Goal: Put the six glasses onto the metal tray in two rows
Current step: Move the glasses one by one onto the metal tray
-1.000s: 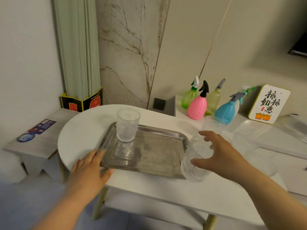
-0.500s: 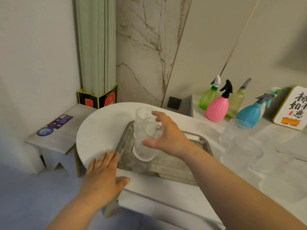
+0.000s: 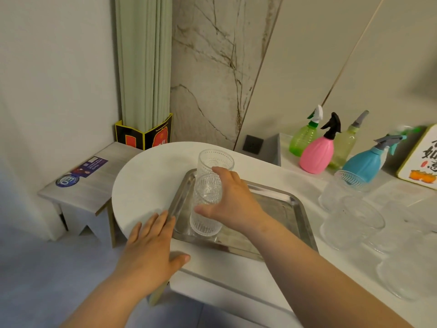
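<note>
A second ago the right hand [image 3: 233,202] was closing on a glass at the tray's right edge; now that glass has crossed to the left end of the metal tray [image 3: 279,204] and is coming down at the near-left corner. That makes it the second of the six, and it starts the near row directly in front of the one already standing.

Going left to right: a low grey side table [image 3: 92,183] with a blue sticker sits beside the white table [image 3: 146,185]. The left hand [image 3: 151,252] lies flat and spread on the table's front edge, fingers apart, their tips touching the tray's left rim and holding nothing; it has slid up against the tray since a second ago and looks to be steadying it. Just right of it, the carried glass [image 3: 205,216] is upright with its base at or just above the tray floor; I cannot tell whether it has landed. Behind it, the first glass [image 3: 215,162] stands at the far-left corner, and the two overlap in this view. The right hand is clamped around the carried glass from its right side, thumb low on the near wall and fingers curled over the upper part.

Further right, the rest of the tray is bare, and the remaining glasses [image 3: 352,218] wait clustered off the tray, in front of the spray bottles [image 3: 316,152]
</note>
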Available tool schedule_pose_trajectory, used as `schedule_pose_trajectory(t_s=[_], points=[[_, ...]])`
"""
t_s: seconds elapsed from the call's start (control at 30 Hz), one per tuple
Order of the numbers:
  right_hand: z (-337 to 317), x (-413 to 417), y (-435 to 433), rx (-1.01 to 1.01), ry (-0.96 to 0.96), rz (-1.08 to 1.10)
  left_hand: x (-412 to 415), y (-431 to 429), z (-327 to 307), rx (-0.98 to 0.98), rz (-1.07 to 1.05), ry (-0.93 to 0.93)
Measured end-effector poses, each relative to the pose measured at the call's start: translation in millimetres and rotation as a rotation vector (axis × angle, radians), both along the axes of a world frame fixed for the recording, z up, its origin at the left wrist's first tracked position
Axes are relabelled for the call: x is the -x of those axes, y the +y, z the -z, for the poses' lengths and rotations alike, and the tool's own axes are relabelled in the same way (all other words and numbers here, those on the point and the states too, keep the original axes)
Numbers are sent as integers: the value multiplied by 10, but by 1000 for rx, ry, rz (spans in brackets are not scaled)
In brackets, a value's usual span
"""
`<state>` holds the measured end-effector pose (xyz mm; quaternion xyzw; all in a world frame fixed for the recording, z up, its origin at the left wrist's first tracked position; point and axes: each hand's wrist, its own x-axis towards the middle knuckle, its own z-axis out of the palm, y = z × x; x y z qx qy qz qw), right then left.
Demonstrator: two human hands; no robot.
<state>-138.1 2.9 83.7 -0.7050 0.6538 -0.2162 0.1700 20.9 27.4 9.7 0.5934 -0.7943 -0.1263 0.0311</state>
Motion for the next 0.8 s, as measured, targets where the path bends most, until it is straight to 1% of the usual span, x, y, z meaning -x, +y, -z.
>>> schedule_pose_trajectory(t_s=[0.07, 0.17, 0.23, 0.3, 0.37, 0.4, 0.53, 0.67, 0.8], points=[[-4, 19, 22, -18, -8, -5, 7, 27, -40, 14, -2, 2], [-41, 114, 101, -21, -24, -6, 7, 124, -113, 104, 7, -46], [-82, 264, 186, 11, -32, 29, 57, 224, -203, 161, 43, -74], [-120, 491, 296, 54, -21, 101, 133, 352, -319, 251, 114, 15], [-160, 767, 410, 88, -9, 194, 235, 446, -329, 386, 236, 184], [-182, 915, 468, 103, -3, 246, 299, 497, -339, 432, 280, 233], [-236, 1494, 684, 157, 95, 481, 583, 623, -325, 450, 410, 239], [-184, 1918, 874, 140, 177, 682, 799, 593, -200, 427, 417, 174], [-98, 2109, 950, 35, 163, 732, 965, 560, -23, 327, 398, 88]])
